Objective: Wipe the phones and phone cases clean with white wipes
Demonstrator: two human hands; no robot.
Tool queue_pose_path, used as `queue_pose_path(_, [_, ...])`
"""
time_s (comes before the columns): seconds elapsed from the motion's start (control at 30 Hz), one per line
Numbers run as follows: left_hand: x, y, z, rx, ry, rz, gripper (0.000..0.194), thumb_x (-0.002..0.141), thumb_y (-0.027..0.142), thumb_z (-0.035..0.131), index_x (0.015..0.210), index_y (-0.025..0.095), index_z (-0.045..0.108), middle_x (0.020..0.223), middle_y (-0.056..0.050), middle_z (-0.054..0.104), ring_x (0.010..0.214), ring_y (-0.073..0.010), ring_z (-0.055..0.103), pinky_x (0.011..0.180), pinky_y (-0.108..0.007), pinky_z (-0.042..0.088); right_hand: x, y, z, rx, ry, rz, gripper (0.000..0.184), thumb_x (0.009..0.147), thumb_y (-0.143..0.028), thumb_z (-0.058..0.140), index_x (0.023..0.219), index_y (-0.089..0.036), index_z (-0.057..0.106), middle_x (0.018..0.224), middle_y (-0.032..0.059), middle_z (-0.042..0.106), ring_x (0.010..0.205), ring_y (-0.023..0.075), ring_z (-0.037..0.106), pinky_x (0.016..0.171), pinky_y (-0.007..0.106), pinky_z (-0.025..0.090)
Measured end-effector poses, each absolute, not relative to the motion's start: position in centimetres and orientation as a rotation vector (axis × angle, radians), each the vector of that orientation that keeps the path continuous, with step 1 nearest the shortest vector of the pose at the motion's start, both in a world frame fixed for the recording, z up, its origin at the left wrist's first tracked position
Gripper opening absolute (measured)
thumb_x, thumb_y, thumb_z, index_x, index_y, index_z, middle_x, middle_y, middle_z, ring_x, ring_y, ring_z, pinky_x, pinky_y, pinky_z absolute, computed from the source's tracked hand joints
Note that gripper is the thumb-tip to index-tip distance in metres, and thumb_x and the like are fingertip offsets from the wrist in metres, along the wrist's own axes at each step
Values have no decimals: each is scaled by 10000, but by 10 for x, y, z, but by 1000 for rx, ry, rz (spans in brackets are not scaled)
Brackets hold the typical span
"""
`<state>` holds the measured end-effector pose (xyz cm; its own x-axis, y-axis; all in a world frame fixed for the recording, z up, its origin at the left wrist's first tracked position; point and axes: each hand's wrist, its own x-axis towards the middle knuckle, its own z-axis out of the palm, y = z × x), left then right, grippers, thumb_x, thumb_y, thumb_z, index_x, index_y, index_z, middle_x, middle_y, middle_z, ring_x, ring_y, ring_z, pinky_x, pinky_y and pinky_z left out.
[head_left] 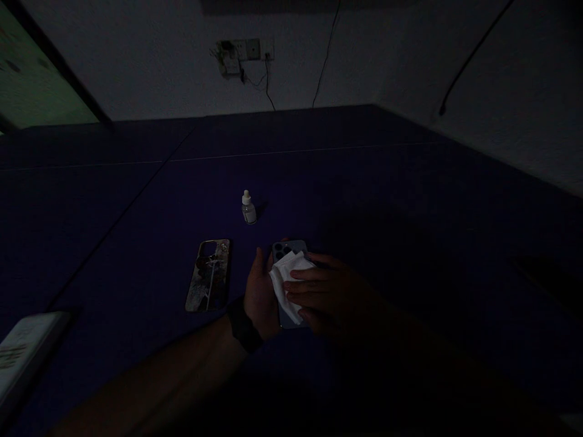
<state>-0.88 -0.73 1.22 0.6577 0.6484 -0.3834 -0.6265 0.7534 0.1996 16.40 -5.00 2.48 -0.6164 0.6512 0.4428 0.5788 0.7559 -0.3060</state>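
My left hand [260,294] cups a blue smartphone [288,247] from below and the side, back side up with its camera lenses showing. My right hand [328,290] presses a white cloth [286,280] flat onto the phone's back, fingers close together on the cloth. A dark band sits on my left wrist. A patterned phone case [209,274] lies flat on the dark blue table [387,194] just left of my hands. A small clear dropper bottle [248,207] with a white cap stands upright beyond the phone.
The scene is dim. A white flat object [22,352] lies at the table's near left edge. On the wall behind are a socket [246,51] and hanging cables. A wall runs along the right side.
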Motion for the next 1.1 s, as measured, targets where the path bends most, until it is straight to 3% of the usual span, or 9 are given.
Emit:
queue_pose_path(0.17, [-9,-8,15,28,495,705,647,1006,670,337,1210,161,680,716,-30,613,567,-150,565,580,-258,442,159,-48,22,-961,-2483,154,327,992,-295,541,1272,-236,697,1320,0,729,1321,208,612,1267,481,254])
queue_pose_path(0.37, [-5,-10,19,84,532,778,622,1021,644,302,1379,231,601,945,-71,699,709,-203,640,752,-352,514,167,-49,27,-945,-2363,156,236,1010,-261,538,1080,-239,763,1134,-12,804,1154,170,715,1245,434,271])
queue_pose_path(0.5, [-8,-9,18,57,533,732,600,1010,652,343,1236,197,662,796,-39,657,623,-175,612,695,-322,510,163,-49,24,-907,-2462,223,304,993,-306,547,1239,-229,709,1320,19,729,1317,209,619,1262,469,217])
queue_pose_path(0.6, [-7,-8,20,29,541,774,622,1033,623,265,1227,183,660,879,-69,682,731,-203,659,769,-348,526,162,-47,20,-985,-2453,166,358,992,-280,535,1315,-193,664,1386,39,686,1368,226,576,1273,492,171])
queue_pose_path(0.73, [-2,-7,21,41,511,737,693,1024,654,216,1363,189,601,986,-96,694,825,-236,674,829,-387,527,168,-47,23,-1037,-2359,107,257,1010,-247,519,1142,-217,738,1208,6,780,1227,194,681,1261,463,199])
queue_pose_path(0.83, [-3,-8,17,75,479,740,680,1014,669,254,1394,210,582,897,-67,678,699,-199,633,773,-366,523,168,-49,26,-957,-2356,124,228,1000,-259,536,1051,-240,758,1146,-12,800,1167,175,710,1248,433,237])
queue_pose_path(0.9, [-5,-8,14,91,475,722,673,1003,679,299,1390,211,587,859,-54,667,647,-182,605,742,-348,515,166,-50,26,-910,-2416,162,245,989,-283,543,1120,-249,747,1208,-11,780,1219,186,682,1257,449,233])
queue_pose_path(1.0, [-8,-6,11,103,482,729,651,1013,650,311,1390,199,591,961,-86,695,776,-218,661,796,-360,520,162,-50,24,-996,-2522,196,392,977,-306,546,1344,-214,650,1417,37,664,1375,230,567,1277,518,192])
queue_pose_path(1.1, [-7,-6,11,126,471,762,632,1021,629,303,1418,215,570,1088,-107,703,926,-252,683,881,-392,518,164,-48,23,-1098,-2478,138,377,988,-274,522,1336,-214,656,1421,51,658,1389,233,556,1280,543,175])
